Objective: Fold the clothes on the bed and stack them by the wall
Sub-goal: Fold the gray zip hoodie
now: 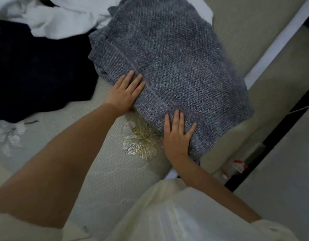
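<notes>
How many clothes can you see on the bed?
3. A grey sweater lies under both hands near the bed's right edge, a dark garment lies at the left, and a white garment is at the top left. More may be hidden outside the picture.

Three garments lie on the bed: one grey knitted sweater (169,66) across the centre and upper right of the frame, one dark navy garment (37,70) at the left, and one white garment (63,16) along the top left. Two hands show, the left hand (125,92) and the right hand (177,134). One gold embroidered flower (140,140) sits below centre.
</notes>
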